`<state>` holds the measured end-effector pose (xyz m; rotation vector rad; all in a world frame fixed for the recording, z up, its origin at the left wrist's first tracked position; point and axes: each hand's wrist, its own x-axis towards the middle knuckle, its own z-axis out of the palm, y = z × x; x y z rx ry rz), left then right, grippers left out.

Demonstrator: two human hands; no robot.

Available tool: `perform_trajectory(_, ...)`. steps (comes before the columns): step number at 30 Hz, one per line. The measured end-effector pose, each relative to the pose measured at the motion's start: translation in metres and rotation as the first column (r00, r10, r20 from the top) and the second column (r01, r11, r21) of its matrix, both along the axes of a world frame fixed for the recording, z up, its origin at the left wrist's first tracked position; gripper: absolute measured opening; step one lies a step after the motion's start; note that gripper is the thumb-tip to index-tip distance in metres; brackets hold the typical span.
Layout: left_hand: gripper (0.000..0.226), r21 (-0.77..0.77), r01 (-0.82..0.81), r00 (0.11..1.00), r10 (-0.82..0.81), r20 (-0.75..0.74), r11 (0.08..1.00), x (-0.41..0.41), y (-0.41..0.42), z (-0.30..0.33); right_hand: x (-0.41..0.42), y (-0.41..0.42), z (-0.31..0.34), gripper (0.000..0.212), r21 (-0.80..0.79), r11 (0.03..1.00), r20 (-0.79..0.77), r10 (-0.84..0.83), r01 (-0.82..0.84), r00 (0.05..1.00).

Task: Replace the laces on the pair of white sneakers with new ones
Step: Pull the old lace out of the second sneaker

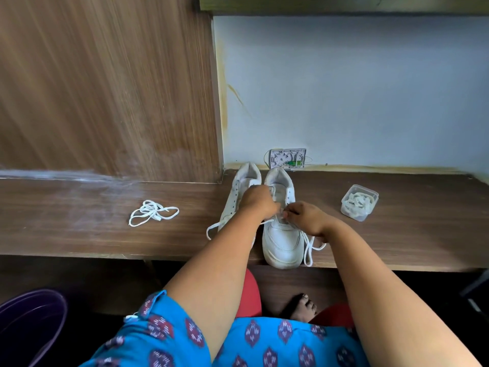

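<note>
On the wooden desk, both hands pinched a limp white lace over the right sneaker: left hand, right hand. Soft, floppy; probably best gripped near its stiff tip.

Wooden desk, pale blue wall

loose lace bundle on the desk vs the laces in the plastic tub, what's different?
The loose lace bundle lies bare on the desk, left of the sneakers; the laces in the tub sit inside a clear lidless container, right of the sneakers. The loose lace bundle sprawls in open loops; the laces in the tub are packed tight. Both are white and flat, and neither hand touches them.
</note>
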<state>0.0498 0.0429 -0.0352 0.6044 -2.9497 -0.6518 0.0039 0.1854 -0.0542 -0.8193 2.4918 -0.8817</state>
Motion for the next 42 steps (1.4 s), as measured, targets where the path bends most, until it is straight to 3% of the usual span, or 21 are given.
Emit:
perform_trajectory(3,0.019,0.094,-0.028,1.000,0.027,0.011,0.995,-0.001,-0.014,-0.004,-0.010,0.008,0.007,0.022,-0.182,0.930,0.230,-0.277,0.320,0.933)
perform_trajectory(6,0.020,0.159,-0.059,0.998,0.058,0.016,0.985,0.001,-0.020,-0.008,-0.026,0.023,0.006,0.035,0.132,0.862,-0.207,-0.459,0.490,0.864)
perform_trajectory(9,0.026,0.284,-0.072,0.997,0.079,-0.012,0.956,-0.001,-0.017,-0.010,-0.017,0.014,-0.001,0.033,0.052,0.966,-0.385,-0.215,0.253,0.897)
perform_trajectory(13,0.020,0.356,-0.092,0.993,0.111,-0.035,0.930,-0.004,-0.015,-0.012,0.012,-0.017,0.002,0.015,0.150,0.988,-0.365,0.013,0.045,0.931)
perform_trajectory(17,0.020,0.409,-0.103,0.992,0.126,-0.031,0.907,0.001,-0.014,-0.008,0.011,-0.019,0.002,0.017,0.176,0.982,-0.379,0.007,0.064,0.925)
perform_trajectory(19,0.022,0.428,-0.079,0.995,0.100,-0.027,0.900,0.001,-0.015,-0.008,-0.002,-0.015,-0.002,0.019,-0.080,0.978,-0.265,-0.206,0.192,0.942)
perform_trajectory(20,0.023,0.425,-0.067,0.996,0.085,-0.024,0.903,0.002,-0.016,-0.008,-0.007,-0.012,0.000,0.019,-0.274,0.899,-0.121,-0.384,0.341,0.915)
perform_trajectory(22,0.026,0.405,-0.052,0.997,0.069,-0.027,0.913,0.002,-0.015,-0.010,-0.016,-0.002,0.010,0.018,-0.581,0.453,0.377,-0.586,0.676,0.717)
perform_trajectory(23,0.026,0.399,-0.048,0.997,0.066,-0.033,0.916,0.002,-0.015,-0.010,-0.018,0.002,0.016,0.020,-0.607,0.180,0.625,-0.493,0.774,0.604)
perform_trajectory(24,0.026,0.398,-0.045,0.998,0.063,-0.031,0.916,0.003,-0.014,-0.010,-0.018,0.006,0.018,0.024,-0.589,0.049,0.737,-0.377,0.807,0.561)
perform_trajectory(25,0.024,0.397,-0.043,0.998,0.059,-0.027,0.917,0.003,-0.013,-0.010,-0.014,0.007,0.022,0.025,-0.624,0.084,0.721,-0.320,0.777,0.614)
perform_trajectory(27,0.023,0.397,-0.041,0.998,0.059,-0.033,0.917,0.002,-0.012,-0.010,-0.008,0.005,0.021,0.016,-0.654,0.565,0.342,-0.372,0.503,0.863)
perform_trajectory(28,0.023,0.396,-0.046,0.997,0.065,-0.035,0.917,0.002,-0.012,-0.010,-0.004,0.002,0.016,0.007,-0.487,0.824,0.084,-0.285,0.288,0.955)
perform_trajectory(29,0.023,0.389,-0.050,0.997,0.069,-0.035,0.920,0.002,-0.012,-0.010,-0.001,0.001,0.011,0.006,-0.261,0.959,-0.100,-0.141,0.111,0.985)
perform_trajectory(32,0.024,0.393,-0.057,0.996,0.079,-0.040,0.918,0.003,-0.013,-0.010,-0.004,-0.005,-0.002,0.012,0.112,0.991,-0.261,0.105,-0.078,0.960)
perform_trajectory(34,0.027,0.408,-0.055,0.996,0.079,-0.043,0.912,0.003,-0.014,-0.010,-0.011,-0.008,-0.007,0.015,0.113,0.992,-0.324,0.095,-0.062,0.941)
perform_trajectory(36,0.025,0.400,-0.045,0.997,0.063,-0.032,0.916,0.004,-0.015,-0.009,-0.024,-0.005,-0.013,0.017,-0.071,0.995,-0.356,-0.096,0.076,0.930)
perform_trajectory(38,0.019,0.415,-0.038,0.999,0.047,-0.010,0.909,0.003,-0.017,-0.010,-0.037,0.003,-0.006,0.020,-0.464,0.796,-0.113,-0.488,0.388,0.866)
perform_trajectory(39,0.016,0.400,-0.030,0.999,0.033,-0.001,0.916,0.002,-0.017,-0.011,-0.040,0.008,0.001,0.024,-0.608,0.562,0.161,-0.604,0.561,0.780)
perform_trajectory(41,0.017,0.336,-0.020,1.000,0.015,0.016,0.942,0.001,-0.017,-0.012,-0.042,0.016,0.014,0.031,-0.652,0.187,0.559,-0.537,0.735,0.632)
perform_trajectory(42,0.018,0.308,-0.021,1.000,0.015,0.022,0.951,0.001,-0.016,-0.012,-0.038,0.017,0.017,0.033,-0.651,0.189,0.575,-0.510,0.735,0.640)
